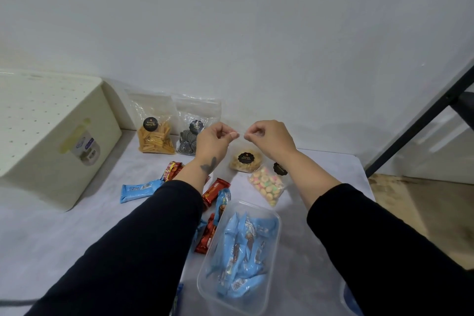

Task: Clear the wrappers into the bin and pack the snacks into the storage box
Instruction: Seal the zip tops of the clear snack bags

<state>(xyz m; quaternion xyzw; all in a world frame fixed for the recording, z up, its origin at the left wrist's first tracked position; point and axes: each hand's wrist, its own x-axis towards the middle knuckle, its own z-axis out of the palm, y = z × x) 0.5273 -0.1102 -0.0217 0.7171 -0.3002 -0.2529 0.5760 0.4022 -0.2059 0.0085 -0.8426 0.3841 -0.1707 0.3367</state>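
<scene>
Both hands are raised over the middle of the white surface [64, 238], side by side and nearly touching. The left hand [214, 139] and the right hand [269, 137] each pinch the top edge of a clear plastic bag of pale golden snacks with a round black label [245, 161], which hangs below them, its base at or near the surface.

At 5 o'clock from that bag lies a clear bag of small pastel-coloured biscuits [268, 184]. At 10 o'clock, against the wall, stand a clear bag of orange stick snacks [156, 139] and, just beside it, a clear bag of dark striped biscuits [188, 142].

At 6 o'clock sits a clear rectangular plastic storage box [275, 218] filled with light-blue wrapped snack bars [241, 256]. Red wrapped bars [214, 191] and another blue bar [139, 190] lie loose at its 10 o'clock. A cream perforated plastic bin [48, 136] stands at 9 o'clock.
</scene>
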